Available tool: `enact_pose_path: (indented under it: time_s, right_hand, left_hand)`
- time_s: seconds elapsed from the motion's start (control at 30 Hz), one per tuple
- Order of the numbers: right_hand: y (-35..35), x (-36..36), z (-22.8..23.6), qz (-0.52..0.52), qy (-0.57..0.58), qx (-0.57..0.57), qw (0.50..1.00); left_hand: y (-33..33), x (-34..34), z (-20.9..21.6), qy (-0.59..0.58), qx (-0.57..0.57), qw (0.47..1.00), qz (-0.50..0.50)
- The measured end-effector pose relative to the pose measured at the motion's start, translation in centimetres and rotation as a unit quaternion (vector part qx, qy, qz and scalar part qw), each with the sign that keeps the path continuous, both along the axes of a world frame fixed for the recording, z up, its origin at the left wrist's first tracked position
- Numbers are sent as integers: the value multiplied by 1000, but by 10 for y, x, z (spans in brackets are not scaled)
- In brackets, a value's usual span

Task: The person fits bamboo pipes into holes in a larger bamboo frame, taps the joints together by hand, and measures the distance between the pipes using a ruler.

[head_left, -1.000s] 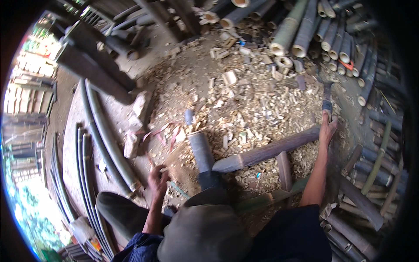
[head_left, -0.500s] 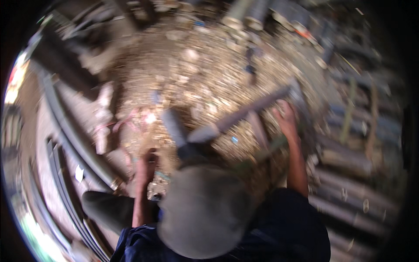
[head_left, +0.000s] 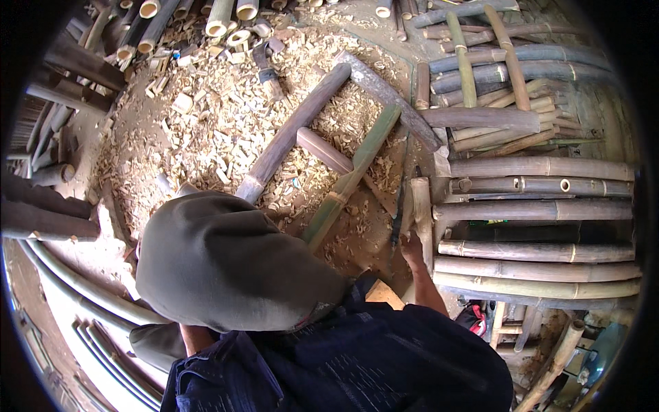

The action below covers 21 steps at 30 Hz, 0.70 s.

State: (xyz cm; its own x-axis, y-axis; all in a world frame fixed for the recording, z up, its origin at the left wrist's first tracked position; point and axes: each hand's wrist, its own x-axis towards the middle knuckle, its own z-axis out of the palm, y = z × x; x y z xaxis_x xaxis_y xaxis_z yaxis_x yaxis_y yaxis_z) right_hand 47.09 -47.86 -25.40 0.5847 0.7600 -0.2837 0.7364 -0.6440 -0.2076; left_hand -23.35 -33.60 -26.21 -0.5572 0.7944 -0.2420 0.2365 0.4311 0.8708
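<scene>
My right hand (head_left: 413, 253) is low at the right, beside a short pale bamboo piece (head_left: 421, 209) and a thin dark rod-like thing (head_left: 397, 223). Its fingertips are close to both; whether they grip either is unclear. My left forearm (head_left: 195, 338) goes behind my grey-clad knee (head_left: 226, 261), and that hand is hidden. Ahead on the ground rests a frame of bamboo: a thick brownish pole (head_left: 295, 130), a mottled end bar (head_left: 391, 99), a green pole (head_left: 360, 165) and a short brown crosspiece (head_left: 325, 150).
Pale shavings (head_left: 206, 117) cover the ground. A broad-bladed tool with a wooden handle (head_left: 272, 86) lies beyond the frame. Bamboo poles are stacked at the right (head_left: 542, 209), with cut tubes (head_left: 220, 17) at the back. Long curved poles (head_left: 96, 285) lie at left.
The view has turned and sharpened, so the bamboo frame sits higher. My right hand has moved from near the frame's end bar to beside the pale bamboo piece. My left hand has gone out of sight.
</scene>
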Motion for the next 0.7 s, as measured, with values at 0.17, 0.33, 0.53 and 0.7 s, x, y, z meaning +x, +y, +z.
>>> enact_pose_path:
  time_s: [0.17, 0.33, 0.53, 0.7]
  right_hand:
    - [46, -27, -14, -59, -20, 23, 998]
    - [72, 22, -25, -24, -26, -68, 997]
    - [-14, -37, -22, -170, -44, 69, 982]
    - [59, -103, 38, -82, -2, 123, 989]
  left_hand:
    - [9, 4, -24, -70, 42, 997, 11]
    - [10, 2, -72, -257, 115, 959, 27]
    - [60, 26, 12, -24, 14, 996, 88]
    - [46, 49, 17, -54, 71, 991, 105]
